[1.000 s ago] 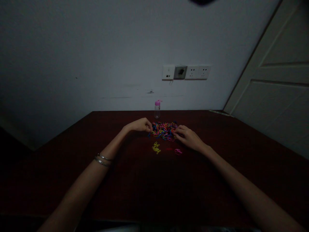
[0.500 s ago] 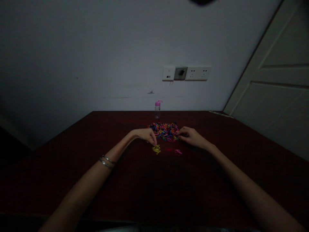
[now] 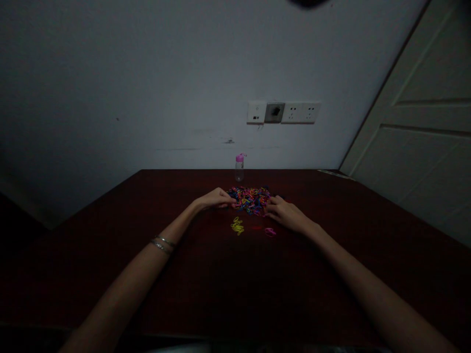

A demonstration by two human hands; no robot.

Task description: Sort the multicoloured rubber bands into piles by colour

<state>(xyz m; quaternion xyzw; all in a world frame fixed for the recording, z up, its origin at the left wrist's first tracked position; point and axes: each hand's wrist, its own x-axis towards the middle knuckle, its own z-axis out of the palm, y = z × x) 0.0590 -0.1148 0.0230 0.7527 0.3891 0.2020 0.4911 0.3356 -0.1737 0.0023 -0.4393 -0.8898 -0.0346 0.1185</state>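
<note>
A heap of small multicoloured rubber bands [image 3: 252, 199] lies on the dark red table [image 3: 206, 274]. At the heap's left edge is my left hand [image 3: 218, 198], its fingers pinched together; whatever may be between the fingertips is too small to make out. My right hand [image 3: 285, 212] touches the right edge of the heap with its fingers bent and closed, their tips partly hidden. Nearer to me lies a small group of yellow rubber bands [image 3: 237, 226]. To its right are a few pink rubber bands [image 3: 270, 232].
A clear bottle with a pink lid [image 3: 239, 169] stands behind the heap, near the wall [image 3: 165, 88]. Wall sockets [image 3: 300, 113] and a switch are mounted above the table. A pale door [image 3: 423, 147] is at the right.
My left hand has moved from the yellow rubber bands up to the heap's left edge. My right hand has shifted slightly left and down, fingers closing more at the heap.
</note>
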